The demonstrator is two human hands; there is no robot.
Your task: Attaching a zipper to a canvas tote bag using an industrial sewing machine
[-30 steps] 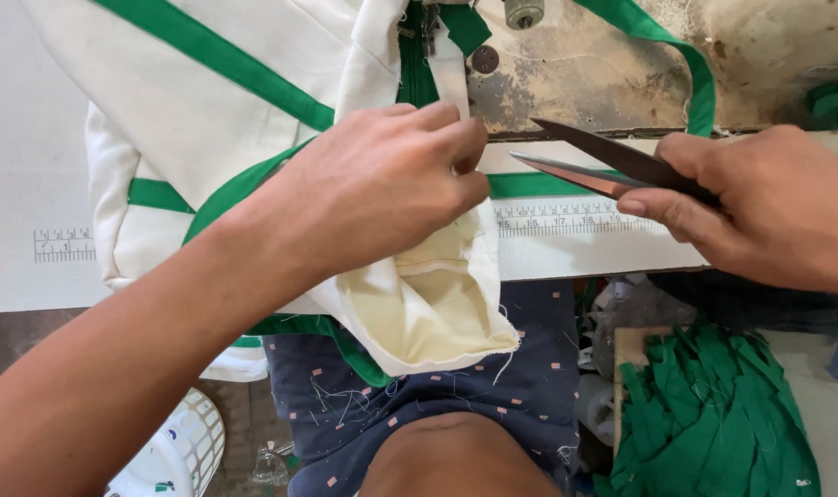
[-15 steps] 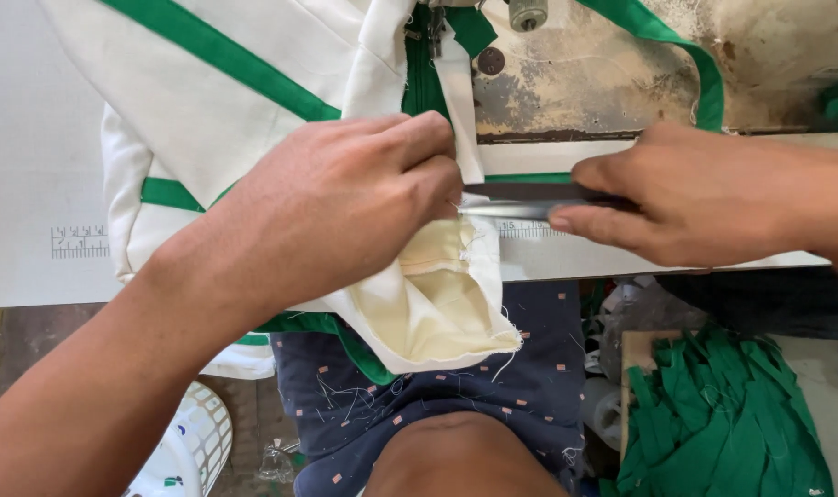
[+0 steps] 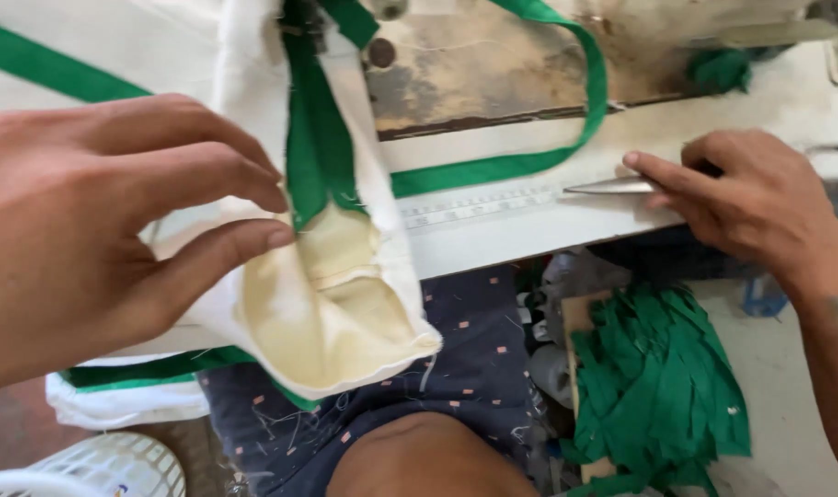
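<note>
My left hand (image 3: 106,221) pinches the cream cloth bag (image 3: 336,304) at its edge, thumb below and fingers above, beside the green strap (image 3: 313,138) that runs down the bag. The bag hangs over the front edge of the white sewing table (image 3: 529,225). My right hand (image 3: 750,198) rests on the table at the right and holds metal scissors (image 3: 608,187), their closed blades pointing left, apart from the bag. A long green strap loop (image 3: 566,129) lies across the table toward the worn machine bed (image 3: 474,64).
A heap of green strap pieces (image 3: 658,387) sits on a board below the table at the right. A white plastic basket (image 3: 97,465) stands at the lower left. My lap in dark dotted cloth (image 3: 456,368) is under the table edge. A ruler strip (image 3: 479,204) marks the table front.
My right hand has drawn the scissors away to the right, off the bag. My left hand has shifted left and now pinches the bag's edge instead of covering it.
</note>
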